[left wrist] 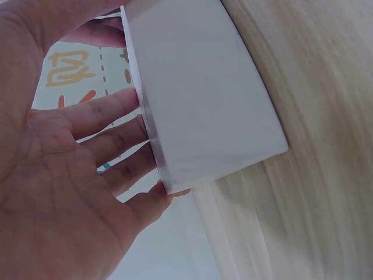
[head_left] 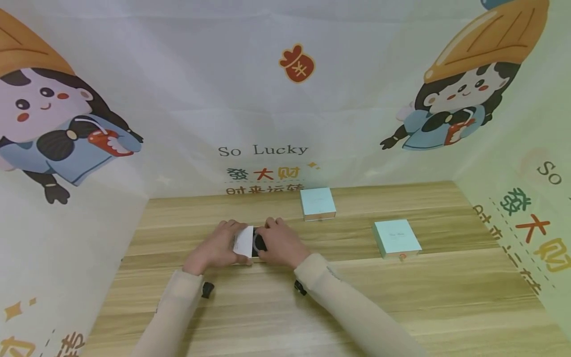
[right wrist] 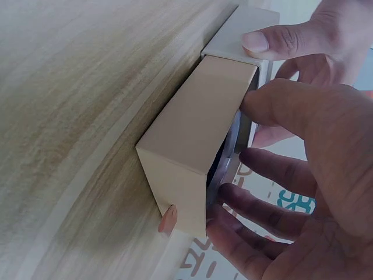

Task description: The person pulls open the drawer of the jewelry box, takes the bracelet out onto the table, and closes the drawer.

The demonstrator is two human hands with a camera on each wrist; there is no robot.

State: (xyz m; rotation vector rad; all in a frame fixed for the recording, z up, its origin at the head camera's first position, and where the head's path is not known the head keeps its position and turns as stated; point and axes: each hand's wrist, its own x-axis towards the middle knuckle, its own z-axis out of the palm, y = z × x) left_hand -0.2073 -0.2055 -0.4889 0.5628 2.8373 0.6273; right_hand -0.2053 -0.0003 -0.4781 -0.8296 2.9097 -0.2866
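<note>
3 boxes on counter (head_left: 357,302), 1 ring (head_left: 255,244). Open box (left wrist: 204,87), left of centre: left hand (head_left: 218,246) clamped on white sleeve (head_left: 243,243); tan drawer (right wrist: 198,111) partly out rightward, ring inside. Right hand (head_left: 282,243) at drawer and ring, can't tell if gripping. 2 blue boxes (head_left: 318,202) (head_left: 397,237) shut, right, one farther; lid print illegible. Far wall (head_left: 200,99): "So Lucky", 發大财.

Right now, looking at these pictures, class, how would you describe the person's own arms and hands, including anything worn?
The left sleeve and right sleeve are long and cream-coloured, reaching the wrists. A small dark mark sits near the right cuff, too small to read. The left hand and right hand wear no gloves; no rings show.
</note>
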